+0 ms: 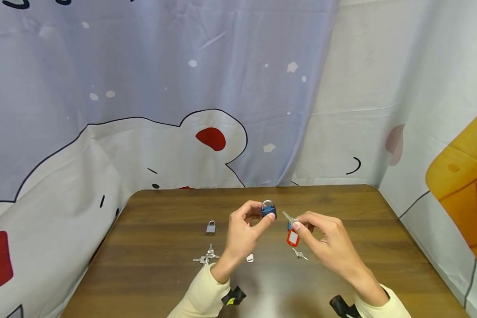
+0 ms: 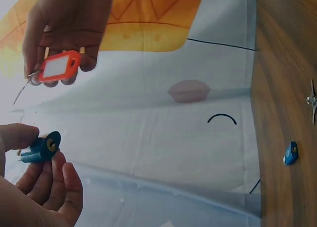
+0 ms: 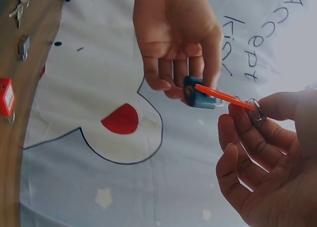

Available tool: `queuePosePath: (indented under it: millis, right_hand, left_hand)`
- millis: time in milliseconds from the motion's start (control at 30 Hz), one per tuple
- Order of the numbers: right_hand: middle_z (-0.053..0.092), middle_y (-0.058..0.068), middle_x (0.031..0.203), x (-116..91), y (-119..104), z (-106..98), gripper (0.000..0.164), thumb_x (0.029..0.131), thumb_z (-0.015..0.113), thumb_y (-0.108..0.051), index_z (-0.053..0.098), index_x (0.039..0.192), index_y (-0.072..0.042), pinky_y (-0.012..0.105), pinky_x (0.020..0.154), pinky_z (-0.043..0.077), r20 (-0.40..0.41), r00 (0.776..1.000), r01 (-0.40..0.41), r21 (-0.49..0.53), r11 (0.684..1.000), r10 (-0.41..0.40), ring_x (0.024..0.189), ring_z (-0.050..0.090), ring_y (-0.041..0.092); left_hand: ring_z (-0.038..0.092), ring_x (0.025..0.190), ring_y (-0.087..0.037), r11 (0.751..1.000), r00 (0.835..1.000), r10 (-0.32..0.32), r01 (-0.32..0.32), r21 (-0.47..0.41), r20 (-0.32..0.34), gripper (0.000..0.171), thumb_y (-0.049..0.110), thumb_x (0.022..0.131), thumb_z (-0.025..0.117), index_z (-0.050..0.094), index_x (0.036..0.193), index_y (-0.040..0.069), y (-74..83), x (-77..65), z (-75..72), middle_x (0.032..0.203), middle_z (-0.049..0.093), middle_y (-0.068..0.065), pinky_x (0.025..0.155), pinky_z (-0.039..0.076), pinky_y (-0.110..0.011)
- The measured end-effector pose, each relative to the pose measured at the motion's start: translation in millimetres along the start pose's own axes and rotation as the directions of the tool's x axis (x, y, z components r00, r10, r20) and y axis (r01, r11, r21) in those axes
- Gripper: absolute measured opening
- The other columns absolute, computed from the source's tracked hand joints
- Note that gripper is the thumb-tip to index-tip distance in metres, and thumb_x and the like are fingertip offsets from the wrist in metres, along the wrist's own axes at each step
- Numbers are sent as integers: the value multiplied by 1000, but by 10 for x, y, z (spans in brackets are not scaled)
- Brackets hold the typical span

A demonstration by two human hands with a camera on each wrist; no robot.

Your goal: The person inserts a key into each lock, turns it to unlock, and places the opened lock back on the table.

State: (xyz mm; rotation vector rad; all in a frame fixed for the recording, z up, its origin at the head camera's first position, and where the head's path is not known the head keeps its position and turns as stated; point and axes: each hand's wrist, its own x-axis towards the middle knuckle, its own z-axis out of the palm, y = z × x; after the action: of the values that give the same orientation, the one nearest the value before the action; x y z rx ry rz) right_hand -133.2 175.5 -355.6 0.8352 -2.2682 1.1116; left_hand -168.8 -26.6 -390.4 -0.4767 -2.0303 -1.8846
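Note:
My left hand (image 1: 242, 232) holds a blue padlock (image 1: 268, 211) between thumb and fingers, its silver shackle pointing up. The padlock's keyhole face (image 2: 52, 143) shows in the left wrist view. My right hand (image 1: 327, 240) pinches a silver key (image 1: 289, 216) whose tip points toward the padlock, with a gap between them. From the key's ring (image 3: 255, 111) hangs a red key tag (image 1: 293, 238) with a white label. The hands are raised above the table, side by side.
On the brown table (image 1: 163, 282) lie a grey padlock (image 1: 210, 228), several keys (image 1: 207, 256) at the left and more small keys (image 1: 300, 254) at the right. A second blue padlock (image 2: 291, 154) and a red padlock (image 3: 6, 97) also lie there. A printed curtain (image 1: 143, 88) hangs behind.

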Motion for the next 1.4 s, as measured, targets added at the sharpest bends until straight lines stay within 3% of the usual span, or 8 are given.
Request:
queuePosePath:
  millis: [167, 333, 433, 667, 800, 1000, 1200, 1400]
  right_hand:
    - [67, -13, 77, 14, 21, 115, 19, 92, 65, -7, 69, 91, -25, 17, 62, 47, 13, 1000, -7, 20, 1000, 6, 69, 58, -1]
    - [66, -13, 76, 18, 30, 185, 18, 93, 64, -8, 69, 90, -26, 18, 60, 48, 19, 1000, -11, 47, 999, 10, 68, 58, -1]
    - [67, -11, 75, 24, 17, 212, 17, 93, 64, -8, 69, 90, -24, 18, 61, 48, 18, 1000, -9, 62, 998, 8, 68, 59, 0]
    - [66, -11, 75, 27, -29, 291, 16, 93, 65, -9, 69, 89, -24, 16, 61, 48, 20, 1000, 2, 92, 996, -4, 66, 58, 0]
    - [65, -13, 74, 28, -51, 342, 17, 93, 65, -8, 69, 88, -24, 16, 61, 48, 5, 1000, 25, 101, 995, -26, 66, 58, -1]
    - [65, -12, 73, 32, -73, 406, 17, 92, 66, -7, 69, 85, -22, 16, 62, 47, -6, 998, 58, 99, 993, -57, 68, 57, -2]
    - [64, -15, 74, 51, -121, 447, 17, 91, 66, -7, 70, 85, -22, 18, 61, 47, -17, 998, 68, 79, 995, -67, 68, 56, -3]
    - [65, -14, 75, 57, -151, 490, 19, 89, 67, -5, 70, 88, -23, 14, 62, 45, -45, 994, 99, 71, 993, -96, 69, 56, -1]
  left_hand:
    - [65, 83, -11, 989, 997, -76, 72, -132, -24, 20, 7, 81, 76, 65, 95, -1, 38, -24, -69, 96, 69, -17, 77, 55, -21]
    - [67, 88, -11, 952, 984, -175, 162, -260, -29, 21, 4, 81, 74, 62, 96, -4, 78, -66, -118, 97, 69, -8, 79, 55, -21]
    - [66, 88, -11, 914, 974, -226, 200, -352, -33, 17, 5, 83, 72, 61, 95, 2, 99, -83, -132, 96, 68, -1, 78, 54, -21]
    - [59, 88, -9, 790, 963, -268, 211, -576, -14, 12, 4, 89, 64, 56, 95, 11, 164, -140, -130, 96, 63, 2, 74, 44, -19]
    - [59, 87, -9, 741, 957, -289, 223, -633, -1, 7, 7, 93, 61, 56, 95, 12, 212, -172, -132, 91, 61, 4, 75, 42, -22]
    - [60, 87, -12, 672, 943, -332, 238, -702, 1, 7, 7, 96, 56, 58, 94, 15, 276, -209, -139, 89, 63, 6, 90, 47, -27]
    - [60, 85, -10, 598, 930, -368, 251, -761, 18, 9, 7, 97, 54, 59, 95, 14, 310, -233, -133, 89, 63, 5, 92, 49, -27]
    - [58, 83, -7, 573, 921, -388, 276, -772, 41, 10, 8, 98, 53, 58, 94, 15, 310, -264, -126, 87, 62, 6, 90, 48, -26]
